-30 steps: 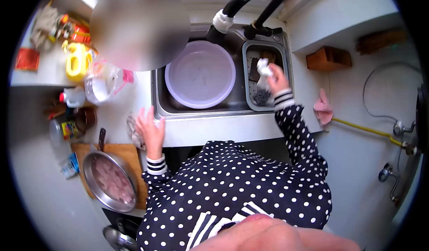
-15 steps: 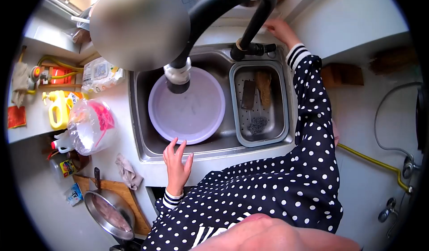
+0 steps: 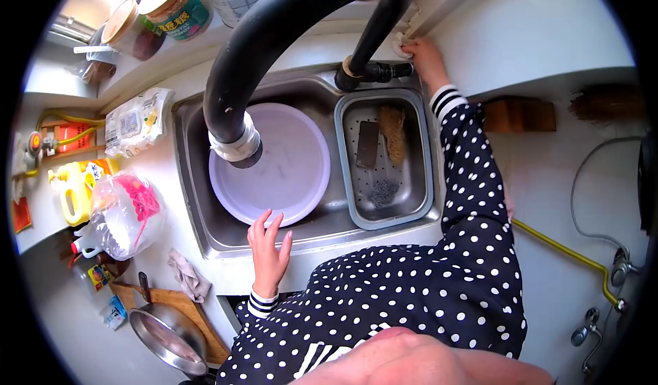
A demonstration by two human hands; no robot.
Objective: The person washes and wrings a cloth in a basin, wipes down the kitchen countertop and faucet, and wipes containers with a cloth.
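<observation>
My left hand point(image 3: 269, 251) is open, its fingers spread at the near rim of a lilac plastic basin point(image 3: 269, 203) in the left sink bowl. My right arm reaches past the sink's right side. There my right hand point(image 3: 428, 63), at the back corner near the tap lever point(image 3: 391, 71), has its fingers closed on a crumpled white cloth point(image 3: 401, 45), partly hidden. Over the basin hangs the black tap spout point(image 3: 229, 114), its end wrapped in white. A grey-rimmed drainer point(image 3: 428, 172) holds a dark block point(image 3: 367, 144), a brown loofah-like scrubber point(image 3: 393, 135) and a steel wool pad point(image 3: 384, 193).
Left of the sink are a wipes pack point(image 3: 139, 121), a yellow jug point(image 3: 72, 189), a clear plastic bag point(image 3: 123, 220) and a rag point(image 3: 188, 275). A metal pan point(image 3: 168, 337) with meat-like pieces sits on a wooden board point(image 3: 214, 330). Jars point(image 3: 177, 8) line the back ledge.
The camera view has shifted, so the sink appears further left. A white cloth now shows at my right fingers. My left hand stays open by the basin.
</observation>
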